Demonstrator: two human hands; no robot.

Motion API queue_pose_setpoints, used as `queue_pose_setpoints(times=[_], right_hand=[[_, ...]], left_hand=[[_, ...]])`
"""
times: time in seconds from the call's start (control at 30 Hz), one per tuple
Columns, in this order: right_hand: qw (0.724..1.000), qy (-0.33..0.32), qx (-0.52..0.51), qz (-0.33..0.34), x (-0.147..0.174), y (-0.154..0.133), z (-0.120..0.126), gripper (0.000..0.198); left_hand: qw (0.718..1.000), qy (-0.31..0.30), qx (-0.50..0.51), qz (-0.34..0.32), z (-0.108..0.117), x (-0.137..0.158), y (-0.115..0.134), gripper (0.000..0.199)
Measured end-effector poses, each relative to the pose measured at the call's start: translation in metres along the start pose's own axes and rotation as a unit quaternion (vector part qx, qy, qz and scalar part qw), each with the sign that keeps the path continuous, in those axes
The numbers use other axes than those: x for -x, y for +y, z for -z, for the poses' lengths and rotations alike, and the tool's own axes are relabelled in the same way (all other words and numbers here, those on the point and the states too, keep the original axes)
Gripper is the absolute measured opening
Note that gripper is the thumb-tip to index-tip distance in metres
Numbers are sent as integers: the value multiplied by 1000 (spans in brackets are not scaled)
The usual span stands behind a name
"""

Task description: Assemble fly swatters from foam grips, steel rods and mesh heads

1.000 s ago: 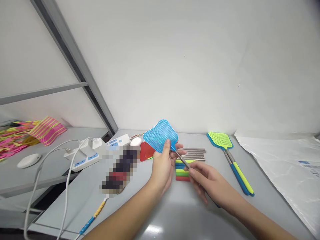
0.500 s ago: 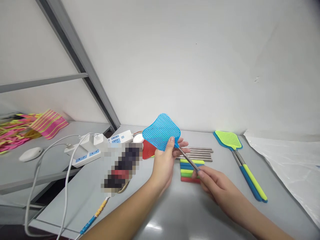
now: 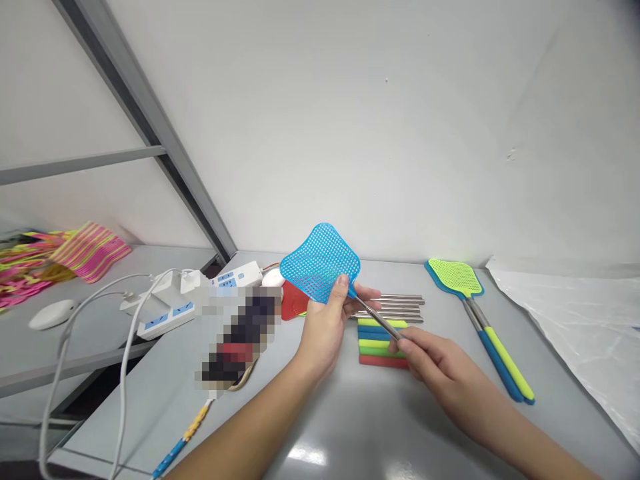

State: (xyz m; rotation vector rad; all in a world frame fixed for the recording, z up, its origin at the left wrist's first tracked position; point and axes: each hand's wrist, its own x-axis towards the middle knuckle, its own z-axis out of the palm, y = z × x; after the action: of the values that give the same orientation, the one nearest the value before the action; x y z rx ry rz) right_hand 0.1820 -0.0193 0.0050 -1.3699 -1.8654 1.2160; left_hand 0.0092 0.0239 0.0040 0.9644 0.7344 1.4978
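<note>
My left hand point(image 3: 330, 317) grips a blue mesh fly swatter head point(image 3: 323, 260) near its neck, thumb on the front and the other fingers behind. A thin metal rod point(image 3: 377, 318) runs from that neck down to the right. Around the rod's lower end, my right hand point(image 3: 433, 360) is closed; its fingertips hide the end. Behind the hands lie several loose metal rods point(image 3: 405, 309). Nearer me is a row of coloured handle sleeves point(image 3: 377, 343) in yellow, blue, green and red. A red swatter head point(image 3: 294, 301) is partly covered by the blue one.
At right lie fly swatters with a lime head point(image 3: 457, 277) over a blue one, beside a white plastic sheet point(image 3: 575, 333). At left are a blurred-out object point(image 3: 243, 340), power strips point(image 3: 167, 320) with looping white cables, and a pile of pink and yellow pieces point(image 3: 90, 253).
The view has shifted slightly, so most things sit a little further left. Both hands keep hold of the swatter head and rod in nearly the same pose.
</note>
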Motion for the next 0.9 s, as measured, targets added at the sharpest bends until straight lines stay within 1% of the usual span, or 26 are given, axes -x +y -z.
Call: queue_pose_setpoints(times=[0.13, 0.27, 0.33, 0.4, 0.47, 0.6, 0.63, 0.77, 0.83, 0.9], right_hand=[[1000, 7, 8, 2, -1, 3, 1, 37], [1000, -1, -20, 15, -1, 1, 6, 36], [1000, 1, -23, 19, -1, -1, 8, 35], [999, 3, -28, 19, 0, -3, 7, 36], [998, -11, -54, 7, 0, -3, 6, 38], [989, -74, -121, -37, 0, -3, 5, 42], [989, -78, -120, -38, 0, -3, 5, 42], [995, -45, -85, -14, 0, -8, 6, 41], [993, -59, -98, -23, 0, -10, 5, 39], [986, -87, -137, -47, 0, -12, 4, 37]], left_hand=[[1000, 1, -10, -4, -1, -1, 1, 28], [1000, -5, -5, -11, -4, 0, 9, 28], [1000, 1, 7, -17, -5, 0, 12, 29], [999, 23, 17, -27, -5, 1, 13, 28], [998, 44, 15, -33, -5, 2, 12, 28], [996, 75, -11, -38, -4, 2, 10, 30], [995, 87, -15, -39, -4, 2, 10, 31], [991, 130, -11, -41, -8, 3, 11, 36], [987, 152, 0, -46, -9, 3, 12, 36], [985, 167, 14, -43, -9, 3, 12, 37]])
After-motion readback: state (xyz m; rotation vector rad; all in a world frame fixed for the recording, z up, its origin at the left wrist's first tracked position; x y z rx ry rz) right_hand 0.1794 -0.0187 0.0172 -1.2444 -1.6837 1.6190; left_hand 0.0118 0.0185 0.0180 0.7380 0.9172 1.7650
